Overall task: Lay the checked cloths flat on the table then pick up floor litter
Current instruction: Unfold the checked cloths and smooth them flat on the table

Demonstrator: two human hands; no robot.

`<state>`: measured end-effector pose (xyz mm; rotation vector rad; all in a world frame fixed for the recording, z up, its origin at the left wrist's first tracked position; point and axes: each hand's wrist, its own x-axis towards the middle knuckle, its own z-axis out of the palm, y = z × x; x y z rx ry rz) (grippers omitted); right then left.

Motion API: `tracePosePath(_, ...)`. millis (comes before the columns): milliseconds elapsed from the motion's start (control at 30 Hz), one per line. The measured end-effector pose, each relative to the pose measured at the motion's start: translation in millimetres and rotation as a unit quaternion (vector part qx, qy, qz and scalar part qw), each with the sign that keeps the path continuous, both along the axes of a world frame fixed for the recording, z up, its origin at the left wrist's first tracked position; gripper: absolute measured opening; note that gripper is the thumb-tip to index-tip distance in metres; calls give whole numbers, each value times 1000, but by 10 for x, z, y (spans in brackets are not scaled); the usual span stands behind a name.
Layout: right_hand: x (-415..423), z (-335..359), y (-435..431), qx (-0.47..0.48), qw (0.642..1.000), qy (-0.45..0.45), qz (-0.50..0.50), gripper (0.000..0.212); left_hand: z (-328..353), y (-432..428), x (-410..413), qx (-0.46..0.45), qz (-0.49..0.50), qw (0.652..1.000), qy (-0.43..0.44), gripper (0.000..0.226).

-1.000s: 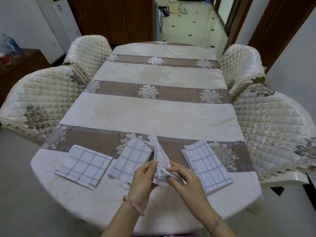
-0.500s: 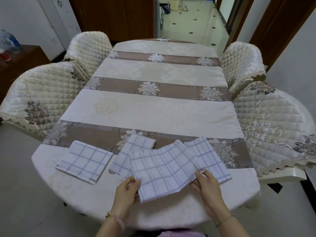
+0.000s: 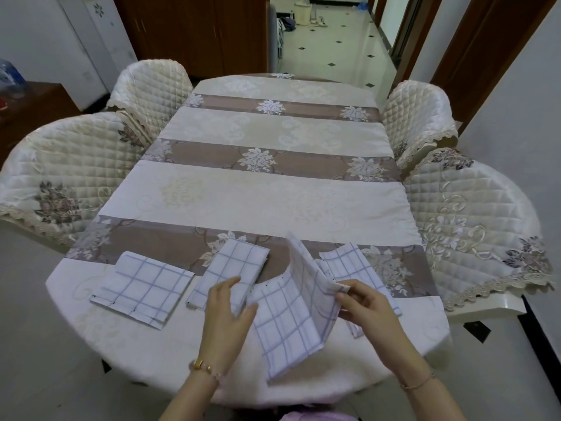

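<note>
At the near edge of the desk (image 3: 273,202), the right grip (image 3: 368,302) pinches a raised fold of the fourth checked cloth (image 3: 288,314) between thumb and fingertips. The left grip (image 3: 230,302) is spread, fingers (image 3: 226,287) straight, at that cloth's left edge. On my feed I cannot tell whether it presses the fabric or only hovers beside it. The cloth is half open: its near part lies on the desk toward me, while a ridge stands up between the two grips, so it is not flat yet.

Further out, three more checked cloths lie along the brown floral band. The left cloth (image 3: 142,287) sits folded and apart from the others. The middle cloth (image 3: 233,268) lies folded just behind the left grip. The right cloth (image 3: 349,262) is partly covered by the one I am handling. All three look folded to me, not fully opened, so I judge the laying-out to be well short of done: one cloth is mid-spread and three may yet need opening.

Four quilted chairs (image 3: 76,177) ring the desk. The floor (image 3: 30,360) shows on either side, and I can make out no litter on the parts visible. That second step is not yet begun.
</note>
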<state>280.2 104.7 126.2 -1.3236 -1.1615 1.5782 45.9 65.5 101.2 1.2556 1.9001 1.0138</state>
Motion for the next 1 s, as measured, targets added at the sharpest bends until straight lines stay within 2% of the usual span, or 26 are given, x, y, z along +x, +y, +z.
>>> tracePosePath(67, 69, 91, 30, 14, 999, 26, 18, 18, 157, 166, 53, 10, -70, 997, -32, 59)
tracePosePath(133, 143, 162, 72, 19, 997, 75, 13, 13, 290, 329, 104, -21, -109, 988, -109, 68)
tracePosePath(167, 176, 186, 92, 16, 995, 97, 8, 13, 346, 400, 123, -34, -127, 977, -167, 65)
tracePosePath(233, 240, 210, 141, 6, 992, 124, -7, 34, 375, 508, 160, -35, -173, 945, -275, 41)
tracePosePath(267, 273, 218, 161, -1, 990, 135, -27, 36, 368, 544, 182, -33, -181, 936, -300, 31)
tracePosePath(367, 343, 205, 211, -8, 984, 152, -93, 13, 359, 569, 268, -43, -172, 935, -308, 18)
tracePosePath(500, 370, 134, 249, 28, 983, -4, -179, 23, 375, 516, 392, -53, -101, 930, -348, 16)
tracePosePath(567, 316, 162, 204, 98, 964, -109, -223, 26, 392, 486, 435, -44, -70, 933, -349, 13)
tracePosePath(633, 179, 258, 108, 167, 950, -160, -209, 20, 429, 468, 468, -33, -58, 937, -343, 11)
tracePosePath(700, -24, 330, 21, 176, 963, -145, -144, 15, 468, 447, 503, -22, -61, 941, -331, 10)
tracePosePath(767, -233, 338, -12, 137, 980, -115, -89, 13, 496, 413, 536, -7, -89, 946, -310, 15)
tracePosePath(867, -438, 315, 15, 90, 991, -70, -65, 12, 542, 345, 554, 1, -143, 948, -286, 10)
tracePosePath(1000, -477, 326, 39, 72, 995, -48, -56, 12, 599, 278, 490, -18, -179, 922, -344, 26)
